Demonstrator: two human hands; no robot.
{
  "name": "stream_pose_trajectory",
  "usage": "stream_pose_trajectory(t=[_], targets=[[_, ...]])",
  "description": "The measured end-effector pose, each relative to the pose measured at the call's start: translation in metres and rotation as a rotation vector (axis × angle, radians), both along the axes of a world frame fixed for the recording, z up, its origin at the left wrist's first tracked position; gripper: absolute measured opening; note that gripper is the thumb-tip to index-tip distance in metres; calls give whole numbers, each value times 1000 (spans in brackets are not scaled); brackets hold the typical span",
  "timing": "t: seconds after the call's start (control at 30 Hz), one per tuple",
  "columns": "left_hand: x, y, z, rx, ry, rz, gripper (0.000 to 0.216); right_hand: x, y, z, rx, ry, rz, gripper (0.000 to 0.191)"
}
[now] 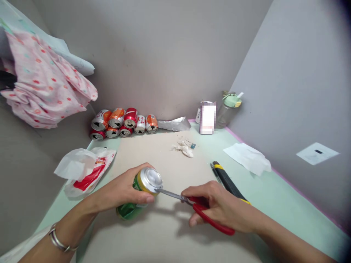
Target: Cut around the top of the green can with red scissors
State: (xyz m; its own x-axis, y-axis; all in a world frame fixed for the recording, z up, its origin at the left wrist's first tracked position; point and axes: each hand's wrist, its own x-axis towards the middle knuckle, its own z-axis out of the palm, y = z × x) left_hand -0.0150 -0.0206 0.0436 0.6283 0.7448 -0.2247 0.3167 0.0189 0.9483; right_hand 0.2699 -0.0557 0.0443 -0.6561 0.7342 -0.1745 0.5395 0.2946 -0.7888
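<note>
My left hand [128,188] is wrapped round a green and yellow drink can [130,211], which is tilted with its silver end up and toward the right. In my right hand [219,206] is a pair of scissors [212,221] with red handles. The scissor blades point left, and their tip meets the can's side just below the silver rim. Whether the tip has pierced the metal I cannot tell. A beige board [153,241] lies beneath both hands.
Several drink cans [130,118] are stacked along the back wall, beside a cut metal sheet [175,124]. Crumpled tissue [185,148] lies mid-board. To the right are a black and yellow utility knife [230,182], a white paper [248,157] and a bottle [229,109]. Tissue packaging [94,173] lies left.
</note>
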Motion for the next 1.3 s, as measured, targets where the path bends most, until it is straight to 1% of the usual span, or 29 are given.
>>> stream_pose_trajectory(t=[0.07, 0.1, 0.17, 0.23, 0.3, 0.37, 0.4, 0.43, 0.47, 0.53, 0.57, 0.63, 0.67, 0.73, 0.87, 0.93, 1.03, 1.1, 1.17, 1.3], targets=[[3, -2, 4, 4, -1, 5, 38, 0, -2, 1, 27, -9, -7, 47], [5, -3, 5, 34, 22, 46, 36, -1, -3, 1, 63, -27, -32, 46], [10, -6, 4, 143, 127, 180, 34, -1, -6, -2, 156, -80, -95, 43], [14, -8, -1, 305, 281, 308, 37, -2, -8, -9, 250, -134, -134, 39], [17, -8, -8, 550, 416, 387, 42, -1, -8, -18, 343, -180, -152, 35], [19, -7, -13, 779, 487, 447, 44, 0, -5, -25, 413, -208, -162, 31], [19, -8, -13, 815, 495, 471, 44, 1, -3, -27, 424, -205, -157, 30], [19, -8, -12, 787, 485, 488, 43, 1, -1, -28, 416, -191, -147, 31], [19, -9, -9, 686, 456, 494, 42, 2, 2, -27, 397, -171, -135, 32], [18, -10, -1, 385, 349, 409, 41, 3, 5, -23, 338, -126, -112, 36], [18, -10, 3, 293, 281, 364, 40, 3, 6, -20, 309, -107, -102, 38], [14, -9, 9, 173, 192, 274, 37, 3, 6, -14, 247, -79, -77, 38], [12, -8, 10, 143, 169, 241, 36, 3, 6, -12, 217, -68, -65, 38], [7, -6, 10, 113, 156, 185, 35, 3, 6, -9, 163, -48, -37, 37], [1, -5, 4, 96, 172, 121, 36, 4, 5, -7, 80, -32, 13, 37], [3, -6, 5, 114, 197, 136, 36, 4, 5, -7, 100, -52, -1, 37], [9, -8, 10, 201, 288, 240, 36, 3, 5, -11, 234, -94, -44, 36], [11, -8, 12, 227, 319, 264, 37, 3, 5, -14, 297, -97, -41, 35], [11, -8, 11, 206, 287, 232, 38, 3, 5, -17, 297, -75, -20, 36], [9, -10, 10, 159, 229, 203, 40, 3, 4, -16, 219, -42, -13, 37]])
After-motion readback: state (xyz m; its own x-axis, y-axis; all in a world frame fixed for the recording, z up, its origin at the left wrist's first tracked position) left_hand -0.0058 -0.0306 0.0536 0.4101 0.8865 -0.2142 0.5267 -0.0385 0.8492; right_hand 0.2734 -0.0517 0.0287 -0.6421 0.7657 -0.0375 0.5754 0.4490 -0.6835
